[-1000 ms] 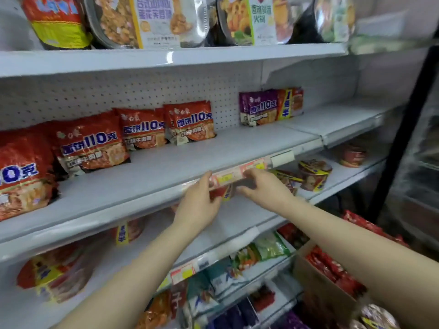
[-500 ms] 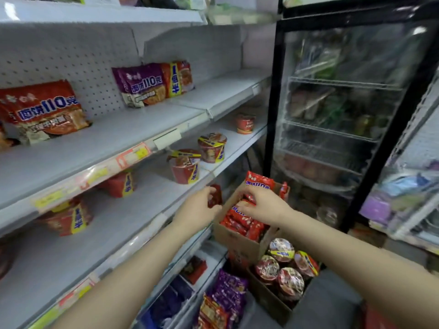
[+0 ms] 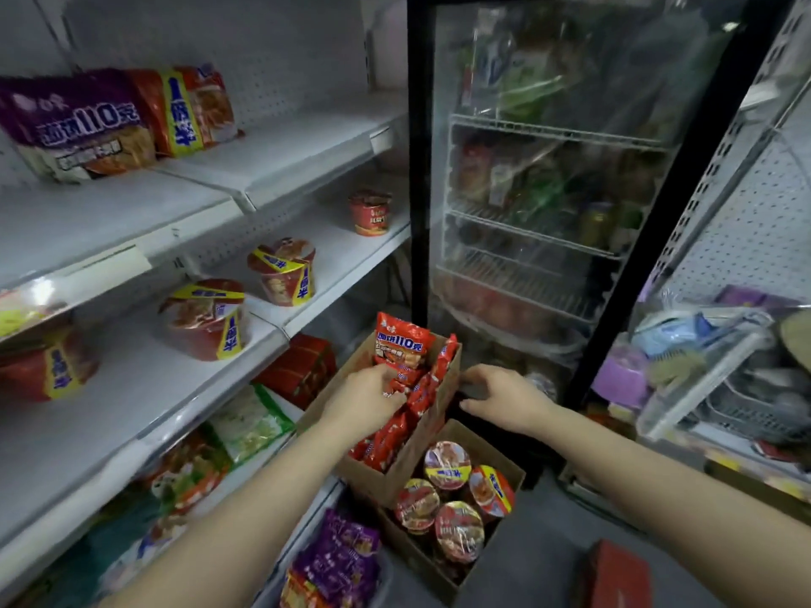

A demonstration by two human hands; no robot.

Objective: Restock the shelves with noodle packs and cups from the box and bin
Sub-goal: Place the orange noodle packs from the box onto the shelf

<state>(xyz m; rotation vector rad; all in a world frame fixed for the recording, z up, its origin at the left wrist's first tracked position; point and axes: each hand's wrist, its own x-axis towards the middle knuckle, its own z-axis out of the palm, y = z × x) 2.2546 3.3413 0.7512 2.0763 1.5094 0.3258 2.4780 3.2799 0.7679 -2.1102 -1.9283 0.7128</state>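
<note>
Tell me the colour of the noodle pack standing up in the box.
Red with blue lettering, noodle pack; head view.

You have a cardboard box [image 3: 397, 473] packed with red noodle packs [image 3: 395, 427] standing on edge; one pack [image 3: 401, 346] sticks up at its 12 o'clock end. At the box's 5 o'clock, touching it, sits a cardboard bin [image 3: 504, 469] holding four foil-lidded noodle cups [image 3: 447, 465] upright.

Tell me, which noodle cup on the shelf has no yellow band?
The small red cup farthest back, nearest the fridge. The other shelf cups wear yellow bands.
</note>
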